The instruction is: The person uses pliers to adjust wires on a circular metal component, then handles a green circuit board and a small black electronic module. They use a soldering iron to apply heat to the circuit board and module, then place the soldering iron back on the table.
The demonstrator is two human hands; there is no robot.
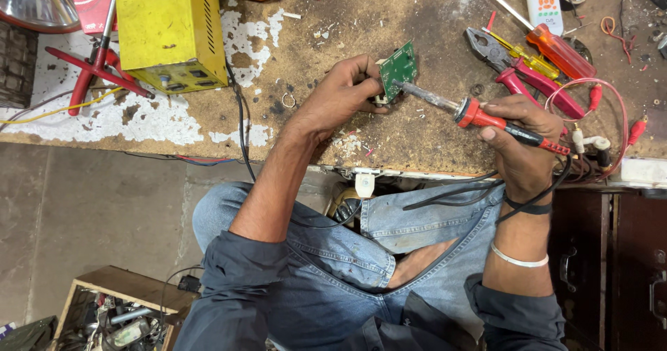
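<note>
My left hand grips a small green circuit board, holding it tilted just above the worn workbench. My right hand holds a soldering iron with a red and black handle. The iron's metal tip touches the lower right edge of the board. The iron's black cable runs down past my right wrist toward my lap.
A yellow metal box stands at the back left beside a red tool. Red-handled pliers, an orange screwdriver, a white remote and red wires lie to the right. A box of parts sits on the floor.
</note>
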